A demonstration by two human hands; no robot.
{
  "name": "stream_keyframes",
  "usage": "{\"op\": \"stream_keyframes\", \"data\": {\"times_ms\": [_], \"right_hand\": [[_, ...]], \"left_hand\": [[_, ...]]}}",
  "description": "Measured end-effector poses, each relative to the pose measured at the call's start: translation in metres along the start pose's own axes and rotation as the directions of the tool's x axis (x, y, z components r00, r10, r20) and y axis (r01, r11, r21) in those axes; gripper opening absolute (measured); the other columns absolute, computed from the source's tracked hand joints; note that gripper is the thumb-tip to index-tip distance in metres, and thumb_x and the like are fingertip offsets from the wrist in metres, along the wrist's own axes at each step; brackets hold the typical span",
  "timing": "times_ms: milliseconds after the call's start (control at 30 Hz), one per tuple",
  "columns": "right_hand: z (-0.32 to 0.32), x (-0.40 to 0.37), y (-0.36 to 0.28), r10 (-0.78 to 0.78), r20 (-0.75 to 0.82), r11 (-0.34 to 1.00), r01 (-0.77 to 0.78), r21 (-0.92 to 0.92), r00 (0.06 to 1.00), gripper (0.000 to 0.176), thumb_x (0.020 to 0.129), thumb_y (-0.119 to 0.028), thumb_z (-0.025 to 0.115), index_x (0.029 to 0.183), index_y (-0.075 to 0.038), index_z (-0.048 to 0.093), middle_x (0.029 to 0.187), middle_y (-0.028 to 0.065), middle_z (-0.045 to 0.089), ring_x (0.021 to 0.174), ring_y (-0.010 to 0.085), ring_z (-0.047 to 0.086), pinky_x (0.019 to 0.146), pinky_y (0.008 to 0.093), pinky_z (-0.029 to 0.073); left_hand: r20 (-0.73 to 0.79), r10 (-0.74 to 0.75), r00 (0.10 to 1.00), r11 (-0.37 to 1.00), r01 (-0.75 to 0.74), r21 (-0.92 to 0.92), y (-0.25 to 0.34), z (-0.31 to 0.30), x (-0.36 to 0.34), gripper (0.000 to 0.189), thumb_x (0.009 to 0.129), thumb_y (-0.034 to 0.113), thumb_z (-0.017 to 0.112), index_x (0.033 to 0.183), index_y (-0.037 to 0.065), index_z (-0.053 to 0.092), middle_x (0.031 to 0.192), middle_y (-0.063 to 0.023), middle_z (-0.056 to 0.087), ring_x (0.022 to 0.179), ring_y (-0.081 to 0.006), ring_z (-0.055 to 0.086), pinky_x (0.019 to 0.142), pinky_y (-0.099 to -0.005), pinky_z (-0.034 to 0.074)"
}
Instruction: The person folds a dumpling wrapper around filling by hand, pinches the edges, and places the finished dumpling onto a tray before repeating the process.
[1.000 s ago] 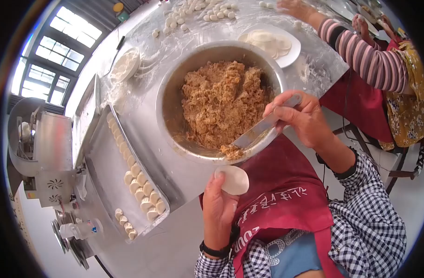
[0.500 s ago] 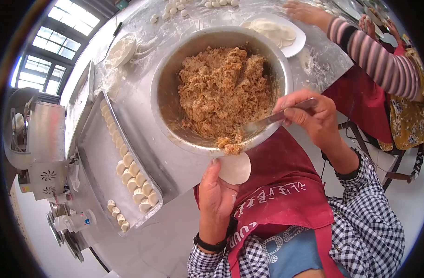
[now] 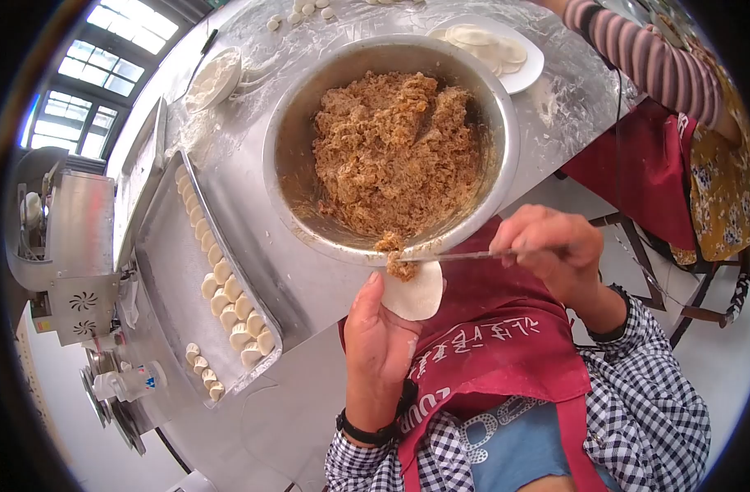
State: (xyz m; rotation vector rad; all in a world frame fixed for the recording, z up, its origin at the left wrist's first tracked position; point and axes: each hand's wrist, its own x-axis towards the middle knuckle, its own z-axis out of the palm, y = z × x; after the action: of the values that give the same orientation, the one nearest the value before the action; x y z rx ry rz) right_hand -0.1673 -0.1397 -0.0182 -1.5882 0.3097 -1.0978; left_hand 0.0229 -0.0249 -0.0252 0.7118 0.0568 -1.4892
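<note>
In my left hand [image 3: 379,336] lies a round white dumpling wrapper [image 3: 420,297], held on the fingers with the thumb at its edge. My right hand [image 3: 562,250] grips a flat metal filling spatula [image 3: 465,256], seen nearly edge-on. A clump of brown filling [image 3: 401,267] sits at the spatula's tip, over the upper part of the wrapper; whether it touches the wrapper is hard to see. Just beyond both hands stands a large steel bowl [image 3: 276,176], with a mound of minced filling [image 3: 391,152] inside.
Left of the bowl, a metal tray [image 3: 174,271] holds rows of shaped dumplings [image 3: 235,316]. A white plate [image 3: 526,75] of stacked wrappers [image 3: 494,51] and a flour bowl [image 3: 215,80] stand farther back. Another person's striped sleeve [image 3: 645,57] reaches in at upper right.
The spatula has come out of the bowl, moving down and left over the wrapper with filling on its tip. The other person's hand has moved up, mostly out of view.
</note>
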Motion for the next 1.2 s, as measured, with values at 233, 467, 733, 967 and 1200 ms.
{"op": "stream_keyframes", "data": {"times_ms": [233,467,733,967,1200], "right_hand": [[0.006,0.006,-0.006,-0.299,0.458,0.871,0.435,-0.227,0.837,0.012,0.069,-0.004,0.068,0.079,0.001,0.062,0.086,0.0115,0.064,0.079,0.0250,0.062,0.066,0.0324,0.052],[-0.002,0.013,-0.011,-0.090,0.124,0.991,0.101,-0.091,0.988,0.006,0.079,-0.002,0.062,0.084,0.000,0.061,0.085,0.0149,0.065,0.074,0.0214,0.063,0.065,0.0301,0.051],[0.005,0.038,0.011,-0.095,0.146,0.938,0.137,-0.317,0.985,0.011,0.079,0.004,0.060,0.090,0.001,0.059,0.087,0.0173,0.064,0.070,0.0190,0.061,0.063,0.0262,0.050],[0.010,0.017,0.003,0.146,-0.036,0.980,-0.140,0.139,0.989,0.013,0.079,0.005,0.060,0.092,0.002,0.060,0.090,0.0161,0.064,0.079,0.0177,0.061,0.068,0.0264,0.050],[0.012,0.011,-0.005,-0.194,0.225,0.955,0.236,-0.182,0.955,0.013,0.071,0.002,0.066,0.083,0.002,0.061,0.086,0.0162,0.063,0.074,0.0238,0.063,0.063,0.0299,0.052]], "left_hand": [[-0.070,0.024,0.997,1.000,-0.025,-0.015,0.003,-0.004,-0.001,0.040,0.095,0.020,0.034,0.125,-0.006,0.036,0.125,-0.0196,0.046,0.114,-0.0317,0.049,0.095,-0.0453,0.041],[-0.114,0.086,0.990,0.994,-0.077,0.082,0.004,-0.004,-0.002,0.037,0.094,0.018,0.035,0.124,-0.006,0.037,0.125,-0.0176,0.046,0.114,-0.0289,0.048,0.096,-0.0428,0.041],[-0.138,0.142,0.980,0.982,-0.121,0.147,0.007,-0.003,-0.002,0.039,0.095,0.020,0.037,0.126,-0.003,0.036,0.128,-0.0154,0.045,0.118,-0.0275,0.045,0.098,-0.0429,0.039],[-0.101,0.126,0.987,0.988,-0.116,0.106,0.010,0.000,-0.005,0.039,0.095,0.020,0.034,0.126,-0.003,0.036,0.129,-0.0161,0.044,0.118,-0.0278,0.045,0.099,-0.0442,0.038],[-0.067,0.117,0.991,0.988,-0.109,0.113,0.009,-0.002,-0.008,0.039,0.096,0.020,0.032,0.126,-0.003,0.036,0.127,-0.0173,0.045,0.117,-0.0279,0.046,0.098,-0.0425,0.039]]}}
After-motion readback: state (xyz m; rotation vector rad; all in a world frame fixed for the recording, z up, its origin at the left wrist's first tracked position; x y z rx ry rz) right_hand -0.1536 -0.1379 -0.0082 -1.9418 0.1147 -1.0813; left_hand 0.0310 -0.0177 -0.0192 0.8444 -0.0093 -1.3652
